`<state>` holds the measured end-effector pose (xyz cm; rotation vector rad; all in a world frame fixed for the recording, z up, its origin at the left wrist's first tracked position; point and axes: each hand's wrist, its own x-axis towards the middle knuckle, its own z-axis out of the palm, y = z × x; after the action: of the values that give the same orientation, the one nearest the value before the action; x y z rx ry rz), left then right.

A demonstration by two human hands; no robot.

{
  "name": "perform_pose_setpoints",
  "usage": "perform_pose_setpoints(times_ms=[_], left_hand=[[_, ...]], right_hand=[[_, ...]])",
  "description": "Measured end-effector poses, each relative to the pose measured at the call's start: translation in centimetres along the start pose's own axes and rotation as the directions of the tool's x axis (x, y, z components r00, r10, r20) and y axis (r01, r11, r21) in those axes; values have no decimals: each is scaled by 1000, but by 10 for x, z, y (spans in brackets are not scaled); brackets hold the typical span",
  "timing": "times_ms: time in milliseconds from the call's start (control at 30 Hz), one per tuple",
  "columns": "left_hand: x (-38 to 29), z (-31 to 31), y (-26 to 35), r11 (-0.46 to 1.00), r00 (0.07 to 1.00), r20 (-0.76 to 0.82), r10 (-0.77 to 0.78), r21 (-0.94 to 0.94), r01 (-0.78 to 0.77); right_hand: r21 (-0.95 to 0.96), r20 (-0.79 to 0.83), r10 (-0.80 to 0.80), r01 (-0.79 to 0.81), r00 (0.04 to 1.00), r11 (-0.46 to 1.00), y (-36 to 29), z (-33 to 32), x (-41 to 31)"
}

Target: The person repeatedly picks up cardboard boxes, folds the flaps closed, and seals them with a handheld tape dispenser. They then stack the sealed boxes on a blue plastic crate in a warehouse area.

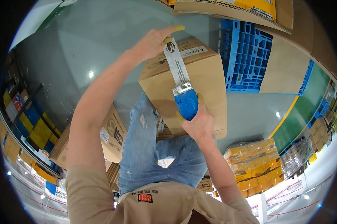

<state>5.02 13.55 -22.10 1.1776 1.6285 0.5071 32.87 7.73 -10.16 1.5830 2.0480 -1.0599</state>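
My right hand (200, 123) is wrapped around a blue handheld tape dispenser (186, 103) with a metal front edge. From it a strip of white printed packing tape (176, 61) runs up to my left hand (154, 42). The left fingers pinch the tape's free end, with one finger stretched out past it. Yellow finger cots cover some fingertips on both hands. Beneath the tape is a brown cardboard carton (204, 75), closed on the sides I can see and bearing print and a label. Whether the tape touches the carton, I cannot tell.
Blue plastic pallets (235, 56) lie to the right, partly under a cardboard sheet (286, 64). An open carton (227, 9) with yellow packs is at the top. Flattened cartons (112, 134) lean at my left leg. Wrapped yellow bundles (255, 168) are stacked at lower right.
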Motion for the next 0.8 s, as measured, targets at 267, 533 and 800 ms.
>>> perform_pose_setpoints(times_ms=[267,533,800], left_hand=[[5,52,-43,1000,994,107,20,-7,-19],[22,65,-56,787,973,116,-201,610,90],[19,76,53,951,891,338,-304,54,304]], right_hand=[[-50,45,12,-10,999,999,2,0,0],[10,-113,-76,78,991,997,8,12,-1],[-36,-8,-21,21,1000,999,12,9,-3]])
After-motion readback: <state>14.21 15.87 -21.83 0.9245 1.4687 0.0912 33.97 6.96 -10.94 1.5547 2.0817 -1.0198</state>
